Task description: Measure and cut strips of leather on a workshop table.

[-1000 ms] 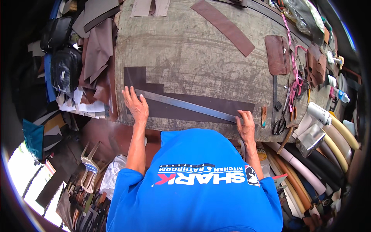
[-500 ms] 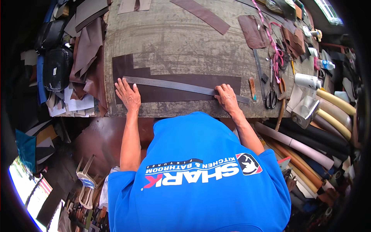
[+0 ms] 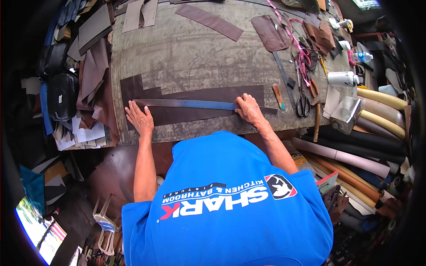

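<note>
A long metal ruler [image 3: 191, 103] lies slantwise across a dark brown sheet of leather [image 3: 199, 114] near the table's front edge. The sheet has a stepped cut at its upper left, and the ruler's right end reaches past its right edge. My left hand [image 3: 140, 119] rests flat at the ruler's left end, fingers a little apart, its fingertips on or just beside the metal. Toward the other end, my right hand [image 3: 249, 109] is closed on the ruler, fingers bent over its upper edge; the thumb is mostly hidden.
Right of the ruler lie a small wooden-handled tool [image 3: 278, 96], black-handled scissors [image 3: 302, 106] and a hammer handle [image 3: 317, 123]. Farther back are a leather strip [image 3: 209, 21] and a zippered leather piece [image 3: 270, 33]. Leather scraps [image 3: 95, 75] hang at the left; material rolls [image 3: 341, 155] lie at the right.
The whole view has shifted and turned slightly. Both hands keep their places on the ruler and leather. A bluish sheen now shows along the ruler.
</note>
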The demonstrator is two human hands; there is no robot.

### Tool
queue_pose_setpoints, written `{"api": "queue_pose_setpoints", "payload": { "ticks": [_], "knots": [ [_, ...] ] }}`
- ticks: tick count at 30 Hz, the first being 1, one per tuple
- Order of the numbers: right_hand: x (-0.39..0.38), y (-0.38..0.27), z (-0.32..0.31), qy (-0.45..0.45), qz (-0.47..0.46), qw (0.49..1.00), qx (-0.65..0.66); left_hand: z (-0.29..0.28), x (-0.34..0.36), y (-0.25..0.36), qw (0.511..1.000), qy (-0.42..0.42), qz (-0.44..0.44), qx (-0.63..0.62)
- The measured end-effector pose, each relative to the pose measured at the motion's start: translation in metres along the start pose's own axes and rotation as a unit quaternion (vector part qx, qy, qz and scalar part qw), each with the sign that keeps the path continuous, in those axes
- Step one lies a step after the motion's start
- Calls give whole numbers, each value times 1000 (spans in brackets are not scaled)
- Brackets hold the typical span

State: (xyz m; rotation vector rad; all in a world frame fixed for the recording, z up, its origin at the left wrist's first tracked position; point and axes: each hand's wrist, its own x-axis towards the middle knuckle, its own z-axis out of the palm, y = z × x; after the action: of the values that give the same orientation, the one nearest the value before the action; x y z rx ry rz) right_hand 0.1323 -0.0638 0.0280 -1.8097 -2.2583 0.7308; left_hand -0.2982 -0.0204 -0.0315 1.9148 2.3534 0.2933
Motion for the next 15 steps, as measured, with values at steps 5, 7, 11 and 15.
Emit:
{"api": "queue_pose_setpoints", "payload": {
  "ticks": [5, 7, 11, 15],
  "knots": [
    [-5, 2, 5, 14, -17, 1000, 9, -4, -1, 1, 1000, 5, -3, -21],
    [-5, 5, 7, 8, -17, 1000, 22, -5, -2, 0, 1000, 10, -4, -24],
    [-6, 6, 1, -11, -17, 993, 114, -13, -1, 8, 997, 29, -20, -64],
    [-13, -2, -8, 9, -27, 995, 91, -27, 4, 8, 995, 12, -14, -99]
  ]
}}
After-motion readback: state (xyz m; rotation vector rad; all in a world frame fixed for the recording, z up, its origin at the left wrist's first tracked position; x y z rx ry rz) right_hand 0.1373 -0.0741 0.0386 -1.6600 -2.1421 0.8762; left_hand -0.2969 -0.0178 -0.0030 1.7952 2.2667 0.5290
